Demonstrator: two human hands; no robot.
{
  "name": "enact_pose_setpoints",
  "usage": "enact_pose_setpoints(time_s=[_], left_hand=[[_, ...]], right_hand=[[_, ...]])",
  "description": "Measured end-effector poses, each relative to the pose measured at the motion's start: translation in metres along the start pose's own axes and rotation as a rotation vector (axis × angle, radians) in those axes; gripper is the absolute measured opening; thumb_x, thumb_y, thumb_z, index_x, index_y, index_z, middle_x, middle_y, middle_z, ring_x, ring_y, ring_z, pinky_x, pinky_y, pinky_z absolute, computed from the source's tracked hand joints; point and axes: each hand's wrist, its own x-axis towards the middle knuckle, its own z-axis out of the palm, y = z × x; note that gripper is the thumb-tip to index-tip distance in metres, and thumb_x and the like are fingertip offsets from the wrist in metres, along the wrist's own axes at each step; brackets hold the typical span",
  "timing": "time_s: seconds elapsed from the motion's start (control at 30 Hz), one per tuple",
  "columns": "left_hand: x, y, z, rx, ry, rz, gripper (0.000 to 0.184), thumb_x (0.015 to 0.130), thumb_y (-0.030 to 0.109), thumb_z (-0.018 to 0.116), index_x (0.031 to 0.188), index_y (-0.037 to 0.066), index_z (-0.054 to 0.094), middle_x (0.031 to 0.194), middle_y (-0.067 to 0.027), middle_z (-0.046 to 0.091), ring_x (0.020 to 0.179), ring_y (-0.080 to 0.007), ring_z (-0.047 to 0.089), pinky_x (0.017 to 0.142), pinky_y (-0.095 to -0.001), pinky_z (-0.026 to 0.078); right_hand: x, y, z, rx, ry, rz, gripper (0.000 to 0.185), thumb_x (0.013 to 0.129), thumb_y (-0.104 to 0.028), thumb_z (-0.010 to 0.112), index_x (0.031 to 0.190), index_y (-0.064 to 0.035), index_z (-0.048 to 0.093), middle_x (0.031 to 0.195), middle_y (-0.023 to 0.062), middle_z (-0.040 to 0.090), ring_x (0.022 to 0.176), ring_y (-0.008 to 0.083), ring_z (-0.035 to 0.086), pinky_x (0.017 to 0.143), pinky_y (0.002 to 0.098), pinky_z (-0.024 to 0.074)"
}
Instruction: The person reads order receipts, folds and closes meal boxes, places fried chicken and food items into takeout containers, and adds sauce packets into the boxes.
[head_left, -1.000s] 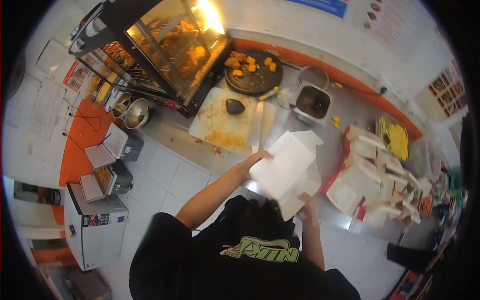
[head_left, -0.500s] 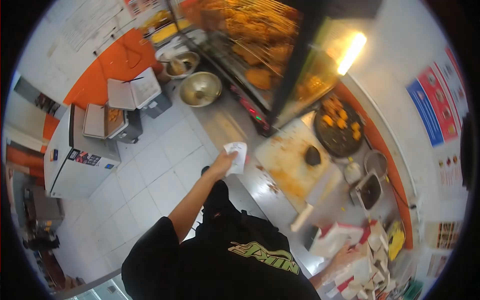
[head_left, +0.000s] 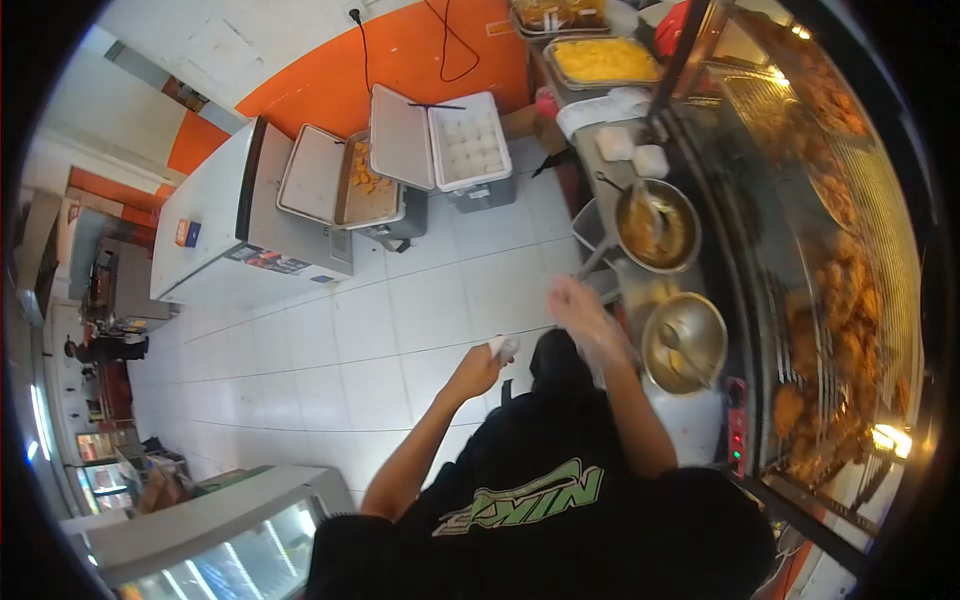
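Observation:
My left hand (head_left: pixel 474 374) is closed around a white slip of paper (head_left: pixel 506 348), which is bunched so that only its end shows beyond the fingers. To its right, my right hand (head_left: pixel 582 308) is raised over the floor beside the counter, smeared by motion. Its fingers are too blurred to read. Close by on the counter, a metal bowl (head_left: pixel 716 338) holds a spoon-like utensil. Beyond it, another metal bowl (head_left: pixel 684 262) contains brown sauce and a utensil.
A glass food warmer (head_left: pixel 748 215) with fried food borders the right side. Ahead stand an open cooler (head_left: pixel 478 195) of white round items, a second open cooler (head_left: pixel 384 212) with orange-brown pieces, and a white chest (head_left: pixel 215 225). A glass display case (head_left: pixel 235 545) is at lower left.
My view has swung left, away from the cutting board and wok. My right hand has left the paper boxes and come up near my left hand, which still holds the slip.

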Motion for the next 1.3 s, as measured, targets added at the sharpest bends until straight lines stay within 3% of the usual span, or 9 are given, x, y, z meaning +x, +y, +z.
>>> enact_pose_setpoints(time_s=[0.27, 0.3, 0.37, 0.5, 0.63, 1.07, 1.13, 1.23, 1.3], left_hand=[[0.132, -0.155, -0.129, -0.316, 0.172, -0.319, 0.030, 0.094, 0.017, 0.036, 0.109, 0.000, 0.055, 0.092, -0.0164, 0.065, 0.088, -0.0268, 0.063, 0.078, -0.0348, 0.047], [0.152, -0.183, -0.138, -0.005, -0.012, -0.661, 0.030, 0.094, 0.018, 0.036, 0.110, 0.001, 0.055, 0.093, -0.0184, 0.065, 0.091, -0.0305, 0.063, 0.080, -0.0376, 0.047], [0.173, -0.255, -0.126, -0.043, 0.318, -0.384, 0.030, 0.095, 0.019, 0.037, 0.115, 0.003, 0.053, 0.099, -0.0197, 0.063, 0.098, -0.0320, 0.060, 0.086, -0.0372, 0.045], [0.221, -0.276, -0.158, -0.730, 0.383, -1.019, 0.027, 0.092, 0.013, 0.042, 0.108, -0.005, 0.054, 0.100, -0.0128, 0.063, 0.092, -0.0207, 0.059, 0.082, -0.0318, 0.045], [0.214, -0.338, -0.136, -1.087, 0.497, -1.147, 0.026, 0.088, 0.013, 0.050, 0.108, -0.005, 0.052, 0.097, -0.0153, 0.062, 0.088, -0.0211, 0.060, 0.078, -0.0305, 0.047], [0.237, -0.402, -0.231, -1.046, 0.297, -1.166, 0.037, 0.084, 0.017, 0.058, 0.113, -0.004, 0.047, 0.098, -0.0187, 0.061, 0.087, -0.0241, 0.060, 0.075, -0.0326, 0.049], [0.233, -0.406, -0.253, -0.961, 0.441, -1.124, 0.050, 0.081, 0.023, 0.064, 0.117, -0.004, 0.043, 0.097, -0.0208, 0.060, 0.085, -0.0267, 0.061, 0.073, -0.0342, 0.051], [0.238, -0.408, -0.294, -0.930, 0.246, -0.861, 0.054, 0.080, 0.025, 0.065, 0.119, -0.003, 0.041, 0.096, -0.0194, 0.060, 0.085, -0.0272, 0.061, 0.075, -0.0353, 0.051], [0.234, -0.394, -0.317, -0.815, 0.153, -0.651, 0.052, 0.080, 0.023, 0.064, 0.119, -0.003, 0.041, 0.096, -0.0191, 0.059, 0.085, -0.0273, 0.061, 0.075, -0.0360, 0.052]], right_hand=[[0.409, 0.087, 0.070, -0.432, 0.089, 0.175, 0.057, 0.073, -0.023, 0.064, 0.124, -0.0076, 0.046, 0.111, 0.0173, 0.055, 0.100, 0.0305, 0.055, 0.085, 0.0381, 0.0451], [0.471, 0.107, 0.076, -0.616, 0.075, 0.143, 0.059, 0.072, -0.024, 0.063, 0.125, -0.0086, 0.045, 0.113, 0.0202, 0.054, 0.104, 0.0354, 0.053, 0.088, 0.0411, 0.0438], [0.577, 0.135, 0.099, -0.685, 0.398, -0.129, 0.053, 0.073, -0.022, 0.056, 0.123, -0.0093, 0.044, 0.110, 0.0241, 0.053, 0.105, 0.0396, 0.050, 0.092, 0.0462, 0.0394], [0.796, 0.280, 0.123, -0.818, 0.179, 0.173, 0.068, 0.072, -0.016, 0.055, 0.134, -0.0021, 0.031, 0.118, 0.0253, 0.050, 0.109, 0.0405, 0.048, 0.094, 0.0465, 0.0383], [0.901, 0.378, 0.142, -1.088, 0.462, 0.404, 0.071, 0.073, -0.019, 0.056, 0.135, 0.0003, 0.028, 0.123, 0.0238, 0.047, 0.112, 0.0394, 0.046, 0.092, 0.0477, 0.0389], [0.926, 0.402, 0.164, -1.175, 0.420, 0.855, 0.068, 0.082, -0.024, 0.053, 0.139, -0.0023, 0.023, 0.136, 0.0277, 0.033, 0.124, 0.0429, 0.034, 0.102, 0.0576, 0.0203], [0.879, 0.364, 0.165, -0.094, 0.425, 0.424, 0.101, 0.065, -0.048, 0.071, 0.138, 0.0032, 0.023, 0.144, 0.0256, 0.020, 0.135, 0.0351, 0.017, 0.112, 0.0400, 0.0113], [0.779, 0.241, 0.146, 0.228, 0.371, 0.161, 0.067, 0.067, -0.034, 0.071, 0.115, 0.0050, 0.045, 0.103, 0.0159, 0.054, 0.099, 0.0274, 0.052, 0.084, 0.0398, 0.0425], [0.667, 0.132, 0.132, 0.657, 0.218, 0.261, 0.061, 0.077, -0.033, 0.067, 0.125, -0.0049, 0.042, 0.118, 0.0163, 0.050, 0.106, 0.0266, 0.051, 0.083, 0.0427, 0.0471]])
